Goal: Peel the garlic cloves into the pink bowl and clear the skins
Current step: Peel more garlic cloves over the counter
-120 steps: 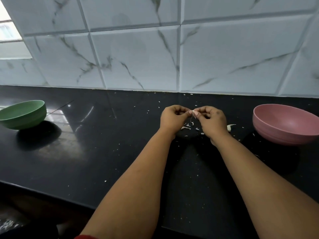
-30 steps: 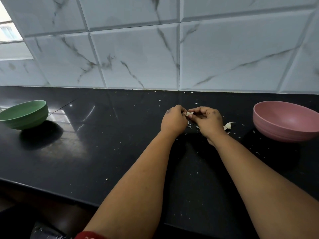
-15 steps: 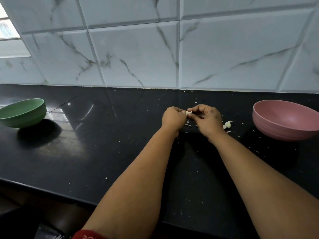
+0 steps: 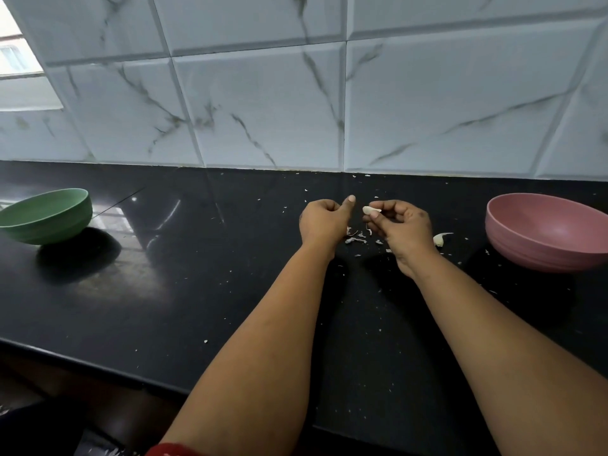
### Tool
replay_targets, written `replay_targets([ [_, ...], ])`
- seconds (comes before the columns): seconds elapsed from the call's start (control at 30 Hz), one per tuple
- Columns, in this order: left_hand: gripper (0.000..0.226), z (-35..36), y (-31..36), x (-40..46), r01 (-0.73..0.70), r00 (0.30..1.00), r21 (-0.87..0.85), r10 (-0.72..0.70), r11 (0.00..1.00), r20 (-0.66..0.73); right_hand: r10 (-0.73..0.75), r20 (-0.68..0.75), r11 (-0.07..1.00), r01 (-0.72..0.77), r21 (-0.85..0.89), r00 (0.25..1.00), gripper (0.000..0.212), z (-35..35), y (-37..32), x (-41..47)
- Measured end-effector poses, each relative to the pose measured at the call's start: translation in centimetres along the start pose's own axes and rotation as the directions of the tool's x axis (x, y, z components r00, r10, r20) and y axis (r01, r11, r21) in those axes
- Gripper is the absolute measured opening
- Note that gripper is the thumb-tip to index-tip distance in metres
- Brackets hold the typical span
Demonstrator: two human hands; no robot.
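My right hand [image 4: 403,227] pinches a small white garlic clove [image 4: 370,210] between thumb and fingertips, held above the black counter. A little to its left, my left hand [image 4: 324,222] is curled into a loose fist with the thumb sticking up; nothing shows in it. Between and under the hands lies a small heap of papery garlic skins [image 4: 356,238]. Another garlic clove [image 4: 441,238] lies on the counter just right of my right hand. The pink bowl [image 4: 552,232] stands at the far right; what I see of its inside holds nothing.
A green bowl [image 4: 49,213] sits at the far left of the black counter [image 4: 197,274]. Tiny skin flecks are scattered across the counter. The marble-tiled wall [image 4: 263,110] rises behind, and the counter's front edge runs along the bottom left.
The hands were joined on the clove; now they have parted. My left hand let go and pulled left with thumb raised, and the clove stays in my right hand.
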State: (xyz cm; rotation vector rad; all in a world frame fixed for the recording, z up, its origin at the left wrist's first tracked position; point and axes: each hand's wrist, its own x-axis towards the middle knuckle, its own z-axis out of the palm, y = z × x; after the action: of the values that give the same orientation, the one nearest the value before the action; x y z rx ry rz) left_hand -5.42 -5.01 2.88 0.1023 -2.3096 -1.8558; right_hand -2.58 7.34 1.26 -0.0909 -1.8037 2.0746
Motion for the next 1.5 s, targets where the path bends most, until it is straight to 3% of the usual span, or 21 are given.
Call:
replay_targets([
  [0.13, 0.009, -0.3, -0.1, -0.2, -0.054, 0.999, 0.066, 0.054, 0.996, -0.002, 0.011, -0.001, 1.000, -0.011, -0.024, 1.000, 0.011, -0.1, 0.2, 0.2],
  [0.27, 0.036, -0.4, 0.2, -0.4, -0.014, 1.000, -0.032, 0.013, 0.999, -0.021, 0.015, -0.003, 0.999, -0.015, -0.030, 1.000, 0.012, -0.1, 0.3, 0.2],
  [0.47, 0.011, 0.3, 0.3, -0.6, 0.149, 0.966, -0.238, -0.089, 0.960, 0.243, 0.005, -0.018, 0.997, -0.006, -0.080, 1.000, 0.010, -0.3, 0.4, 0.3],
  [0.7, 0.017, 0.9, -0.1, -0.1, 0.167, 0.960, -0.199, -0.113, 0.966, 0.257, -0.077, 0.006, 0.963, 0.076, -0.259, 0.997, 0.015, -0.5, -0.1, 0.1],
  [1.07, 0.019, 1.1, -0.3, 0.0, 0.188, 0.943, -0.071, -0.160, 0.980, 0.291, -0.060, 0.076, 0.949, 0.080, -0.306, 0.995, 0.024, -0.8, 0.0, 0.2],
  [1.27, 0.021, 1.2, -0.4, -0.1, 0.025, 0.958, 0.155, -0.068, 0.988, 0.280, -0.053, 0.096, 0.958, 0.077, -0.277, 0.994, 0.023, -0.4, -0.2, -0.1],
  [1.5, 0.018, 0.6, -0.1, 0.0, 0.052, 0.950, -0.018, -0.044, 0.998, 0.309, -0.067, 0.004, 0.951, 0.065, -0.301, 0.998, 0.019, -0.3, 0.1, 0.1],
])
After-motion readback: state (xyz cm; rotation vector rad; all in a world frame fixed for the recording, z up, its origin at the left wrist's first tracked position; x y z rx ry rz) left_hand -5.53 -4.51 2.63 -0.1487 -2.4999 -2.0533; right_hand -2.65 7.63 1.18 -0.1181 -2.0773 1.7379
